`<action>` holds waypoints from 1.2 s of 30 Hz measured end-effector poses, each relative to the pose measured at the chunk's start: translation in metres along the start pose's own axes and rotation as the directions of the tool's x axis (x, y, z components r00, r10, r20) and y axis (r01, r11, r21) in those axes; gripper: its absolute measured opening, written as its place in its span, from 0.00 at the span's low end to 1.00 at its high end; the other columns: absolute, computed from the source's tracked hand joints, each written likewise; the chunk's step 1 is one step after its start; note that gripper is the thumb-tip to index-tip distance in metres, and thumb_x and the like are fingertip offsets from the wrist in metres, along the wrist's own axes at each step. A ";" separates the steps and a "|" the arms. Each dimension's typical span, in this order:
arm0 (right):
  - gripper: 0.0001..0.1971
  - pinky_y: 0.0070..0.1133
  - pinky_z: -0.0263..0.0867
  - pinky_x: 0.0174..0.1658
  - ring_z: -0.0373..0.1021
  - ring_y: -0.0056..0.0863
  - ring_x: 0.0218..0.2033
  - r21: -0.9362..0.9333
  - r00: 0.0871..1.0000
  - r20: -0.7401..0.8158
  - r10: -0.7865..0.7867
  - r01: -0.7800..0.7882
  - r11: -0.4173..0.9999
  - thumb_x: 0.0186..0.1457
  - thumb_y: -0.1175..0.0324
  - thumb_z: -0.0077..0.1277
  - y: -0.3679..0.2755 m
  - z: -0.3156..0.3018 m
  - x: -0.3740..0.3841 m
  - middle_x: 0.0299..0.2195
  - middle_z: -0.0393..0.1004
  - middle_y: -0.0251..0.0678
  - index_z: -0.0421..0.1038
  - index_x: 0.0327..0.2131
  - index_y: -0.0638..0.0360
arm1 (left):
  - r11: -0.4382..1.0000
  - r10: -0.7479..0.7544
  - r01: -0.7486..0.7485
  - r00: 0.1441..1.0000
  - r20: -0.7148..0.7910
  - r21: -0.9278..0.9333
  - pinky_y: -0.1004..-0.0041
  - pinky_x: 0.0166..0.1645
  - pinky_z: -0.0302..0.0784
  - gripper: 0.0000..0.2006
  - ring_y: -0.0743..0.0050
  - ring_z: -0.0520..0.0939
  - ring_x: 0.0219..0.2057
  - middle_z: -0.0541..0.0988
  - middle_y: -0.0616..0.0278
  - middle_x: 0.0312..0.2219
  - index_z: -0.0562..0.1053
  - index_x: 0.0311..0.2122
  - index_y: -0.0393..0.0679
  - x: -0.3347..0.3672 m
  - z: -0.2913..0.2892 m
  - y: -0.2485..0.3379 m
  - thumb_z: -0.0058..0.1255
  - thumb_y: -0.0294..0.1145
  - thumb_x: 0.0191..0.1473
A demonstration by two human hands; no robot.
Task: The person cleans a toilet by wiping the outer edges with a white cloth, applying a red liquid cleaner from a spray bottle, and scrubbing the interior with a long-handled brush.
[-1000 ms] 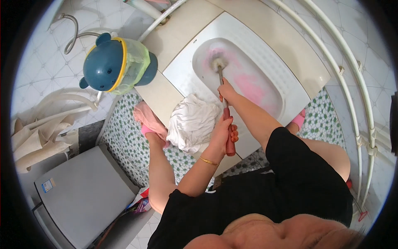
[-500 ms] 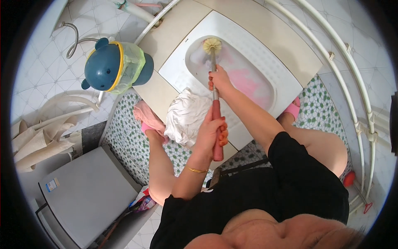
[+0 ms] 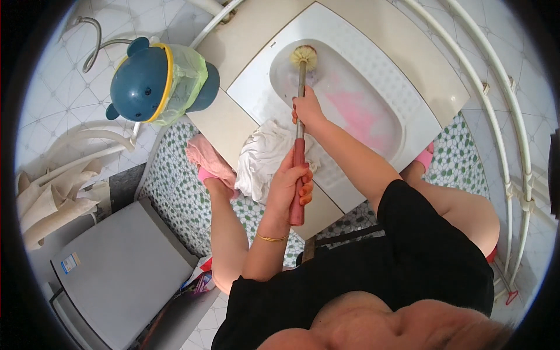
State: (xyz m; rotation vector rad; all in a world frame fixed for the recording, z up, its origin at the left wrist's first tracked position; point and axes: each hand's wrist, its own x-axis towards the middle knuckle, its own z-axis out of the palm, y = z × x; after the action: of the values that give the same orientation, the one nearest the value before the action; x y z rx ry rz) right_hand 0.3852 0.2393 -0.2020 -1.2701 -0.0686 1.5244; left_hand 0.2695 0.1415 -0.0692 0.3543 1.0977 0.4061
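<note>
My left hand (image 3: 289, 182) is closed around the pink grip of a long toilet brush (image 3: 298, 153). Farther up, my right hand (image 3: 308, 109) wraps the brush's metal shaft. The round yellowish bristle head is inside the far left end of a white squat toilet (image 3: 245, 90), and its lower bristles are hard to make out. Pink and whitish liquid covers part of the basin floor. A crumpled white cloth (image 3: 256, 163) lies left of the brush at the toilet's near edge, close to my left hand.
A dark blue bin (image 3: 134, 87) with a yellow rim and green liner stands at the left. A pink cloth (image 3: 205, 154) lies near my left foot. White pipes (image 3: 493, 111) run along the right wall. A grey cabinet-like appliance (image 3: 122, 268) stands lower left.
The view has shifted a little, moving the toilet up and right in the picture. The brush's grip end has swung slightly left, leaving the brush more upright. Both hands keep their hold.
</note>
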 end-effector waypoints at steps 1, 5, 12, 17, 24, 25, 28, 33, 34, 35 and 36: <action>0.20 0.22 0.55 0.13 0.56 0.22 0.13 -0.021 1.000 -0.011 0.006 -0.007 1.000 0.49 0.79 0.37 0.000 -0.001 0.000 0.20 0.59 0.34 0.53 0.48 0.57 | 1.000 0.009 -0.009 1.000 0.001 0.001 0.82 0.12 0.57 0.31 0.83 0.62 0.12 0.63 0.66 0.20 0.51 0.61 0.54 0.000 0.003 0.000 0.38 0.23 0.50; 0.13 0.22 0.55 0.13 0.55 0.21 0.12 0.128 0.996 0.082 -0.016 0.006 0.992 0.51 0.77 0.38 -0.014 -0.030 -0.003 0.20 0.58 0.34 0.56 0.42 0.58 | 0.997 0.004 -0.005 1.000 0.019 0.073 0.80 0.13 0.60 0.32 0.82 0.63 0.12 0.64 0.65 0.20 0.48 0.61 0.54 -0.002 0.037 -0.012 0.38 0.23 0.51; 0.11 0.20 0.52 0.14 0.55 0.20 0.13 0.258 0.994 -0.105 -0.014 0.041 0.965 0.54 0.74 0.36 0.004 -0.063 -0.088 0.21 0.58 0.33 0.57 0.43 0.56 | 0.936 -0.131 0.120 0.991 0.014 0.331 0.76 0.13 0.61 0.38 0.78 0.63 0.11 0.63 0.65 0.18 0.44 0.63 0.56 -0.046 0.028 -0.047 0.40 0.22 0.47; 0.18 0.20 0.53 0.14 0.55 0.20 0.13 0.255 0.992 -0.128 0.015 0.019 0.967 0.55 0.73 0.34 0.021 -0.054 -0.088 0.22 0.59 0.33 0.54 0.51 0.50 | 0.904 -0.175 0.141 0.983 0.048 0.404 0.76 0.13 0.62 0.38 0.78 0.63 0.11 0.63 0.65 0.18 0.41 0.64 0.56 -0.048 0.007 -0.049 0.39 0.23 0.49; 0.13 0.21 0.54 0.13 0.56 0.20 0.13 0.026 1.000 -0.002 0.016 -0.016 1.000 0.54 0.73 0.37 0.004 -0.028 -0.002 0.20 0.58 0.32 0.56 0.44 0.53 | 0.978 0.007 -0.002 1.000 -0.021 0.209 0.77 0.14 0.62 0.36 0.79 0.64 0.12 0.64 0.65 0.20 0.44 0.63 0.55 0.011 0.008 -0.030 0.38 0.23 0.49; 0.09 0.21 0.54 0.13 0.56 0.21 0.13 0.006 1.000 -0.001 -0.021 0.021 1.000 0.54 0.73 0.38 0.005 -0.026 -0.004 0.20 0.58 0.32 0.57 0.39 0.55 | 0.974 0.040 -0.044 0.999 0.020 0.220 0.77 0.14 0.63 0.35 0.79 0.63 0.12 0.64 0.65 0.19 0.44 0.63 0.55 0.013 0.004 -0.032 0.39 0.23 0.50; 0.05 0.22 0.55 0.14 0.55 0.22 0.14 0.104 0.992 0.057 0.111 -0.117 0.988 0.54 0.72 0.38 0.011 -0.038 -0.008 0.20 0.58 0.33 0.56 0.35 0.55 | 0.942 -0.001 -0.003 1.000 0.010 0.334 0.77 0.14 0.63 0.36 0.79 0.64 0.12 0.63 0.66 0.17 0.44 0.63 0.55 0.002 0.007 -0.035 0.40 0.24 0.50; 0.06 0.26 0.57 0.17 0.56 0.24 0.15 0.333 0.973 0.044 0.226 -0.227 0.915 0.55 0.69 0.40 0.029 -0.071 -0.053 0.20 0.58 0.33 0.56 0.35 0.55 | 0.831 -0.083 0.061 0.996 0.016 0.553 0.76 0.13 0.62 0.38 0.79 0.65 0.11 0.64 0.65 0.17 0.43 0.64 0.56 -0.040 0.002 -0.049 0.40 0.23 0.48; 0.06 0.27 0.57 0.18 0.56 0.25 0.15 0.371 0.967 0.027 0.253 -0.245 0.896 0.55 0.68 0.40 0.037 -0.075 -0.074 0.20 0.58 0.34 0.56 0.35 0.56 | 0.761 -0.124 0.090 0.992 0.007 0.642 0.75 0.13 0.63 0.38 0.78 0.66 0.12 0.65 0.64 0.17 0.43 0.64 0.56 -0.050 -0.006 -0.056 0.41 0.24 0.49; 0.06 0.27 0.57 0.19 0.57 0.26 0.16 0.375 0.960 -0.041 0.276 -0.241 0.895 0.55 0.68 0.40 0.043 -0.078 -0.093 0.20 0.59 0.34 0.56 0.34 0.55 | 0.699 -0.145 0.080 0.989 0.032 0.710 0.74 0.16 0.65 0.39 0.77 0.67 0.12 0.66 0.63 0.17 0.41 0.64 0.54 -0.059 -0.017 -0.061 0.43 0.25 0.49; 0.05 0.28 0.57 0.20 0.57 0.27 0.16 0.377 0.949 -0.108 0.297 -0.238 0.895 0.56 0.68 0.40 0.046 -0.079 -0.116 0.20 0.59 0.34 0.56 0.34 0.55 | 0.698 -0.149 0.079 0.988 0.036 0.712 0.74 0.16 0.65 0.39 0.77 0.67 0.12 0.66 0.63 0.17 0.41 0.64 0.54 -0.071 -0.027 -0.065 0.43 0.25 0.49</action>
State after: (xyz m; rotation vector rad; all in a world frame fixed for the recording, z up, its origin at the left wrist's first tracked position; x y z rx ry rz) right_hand 0.3916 0.0929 -0.1881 -1.1314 0.4932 1.5696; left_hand 0.2257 0.0528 -0.0558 0.9795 1.1480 -0.1773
